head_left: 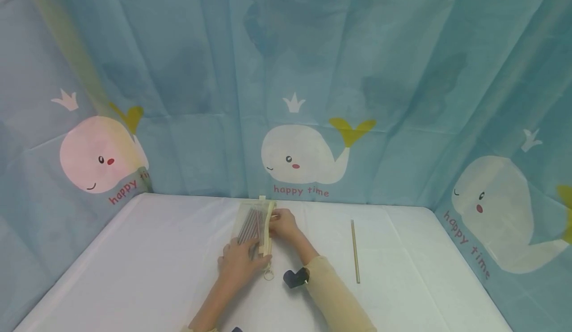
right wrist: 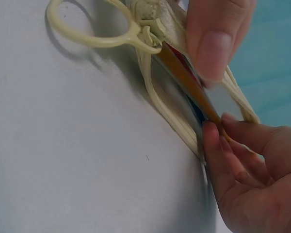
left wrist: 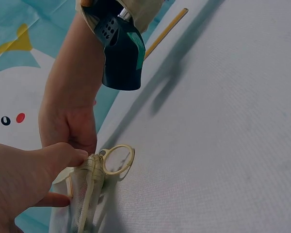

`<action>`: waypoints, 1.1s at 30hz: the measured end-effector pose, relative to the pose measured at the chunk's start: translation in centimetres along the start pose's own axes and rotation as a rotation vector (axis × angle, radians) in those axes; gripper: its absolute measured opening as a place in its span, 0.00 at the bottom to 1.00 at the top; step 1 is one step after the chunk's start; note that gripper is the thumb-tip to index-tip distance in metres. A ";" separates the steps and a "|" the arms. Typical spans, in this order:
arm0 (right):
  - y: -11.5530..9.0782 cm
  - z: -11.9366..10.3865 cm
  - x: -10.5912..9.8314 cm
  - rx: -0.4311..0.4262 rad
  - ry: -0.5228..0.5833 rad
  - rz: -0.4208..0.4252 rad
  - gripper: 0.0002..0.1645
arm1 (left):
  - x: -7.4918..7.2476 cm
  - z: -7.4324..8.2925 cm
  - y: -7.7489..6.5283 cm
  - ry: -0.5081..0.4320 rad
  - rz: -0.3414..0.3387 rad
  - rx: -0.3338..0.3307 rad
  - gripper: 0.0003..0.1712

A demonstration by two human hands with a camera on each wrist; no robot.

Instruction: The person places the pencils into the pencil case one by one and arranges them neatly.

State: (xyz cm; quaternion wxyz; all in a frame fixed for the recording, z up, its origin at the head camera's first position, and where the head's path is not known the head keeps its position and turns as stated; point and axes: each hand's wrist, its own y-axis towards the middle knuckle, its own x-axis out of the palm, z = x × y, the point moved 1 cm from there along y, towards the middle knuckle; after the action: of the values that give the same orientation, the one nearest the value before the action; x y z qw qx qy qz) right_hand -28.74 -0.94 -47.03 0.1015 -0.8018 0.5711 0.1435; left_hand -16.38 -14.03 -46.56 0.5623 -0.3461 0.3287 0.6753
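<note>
A see-through mesh zip pouch (head_left: 244, 219) with a cream zipper lies on the table, several slim pencil-like sticks (head_left: 251, 227) inside. My left hand (head_left: 239, 261) grips the pouch's near end, its thumb (left wrist: 70, 155) beside the cream ring (left wrist: 119, 160). At the unzipped edge, my right hand (head_left: 284, 224) pinches a gold pencil-like stick (right wrist: 182, 73) between thumb and fingers. This stick lies within the opening; its far end is hidden. Red and blue show beside it in the right wrist view. Another gold stick (head_left: 355, 251) lies on the table, right of my right hand.
White cloth covers the table (head_left: 402, 257). A blue curtain (head_left: 196, 99) printed with whales hangs along the back and both sides. A dark wrist camera (head_left: 296, 277) sits on my right sleeve, near the pouch's ring.
</note>
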 end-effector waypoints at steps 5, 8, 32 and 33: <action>0.0 -0.2 0.2 -0.011 -0.028 0.007 0.24 | 0.0 0.0 0.1 -0.001 0.000 -0.003 0.39; 0.0 -0.4 0.3 -0.030 -0.056 0.012 0.22 | 0.0 0.0 0.1 -0.005 0.002 -0.003 0.39; 0.4 0.4 0.9 -0.016 -0.084 0.007 0.18 | 0.1 -0.1 0.0 -0.018 0.016 0.016 0.39; 0.3 0.5 0.9 -0.010 -0.080 0.004 0.18 | 0.1 -0.1 0.0 -0.018 0.014 0.015 0.39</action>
State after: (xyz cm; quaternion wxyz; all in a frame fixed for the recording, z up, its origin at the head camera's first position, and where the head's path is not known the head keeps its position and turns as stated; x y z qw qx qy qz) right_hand -28.83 -1.67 -47.77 0.1197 -0.7947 0.5677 0.1784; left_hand -16.41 -14.07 -46.76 0.5632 -0.3334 0.3309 0.6798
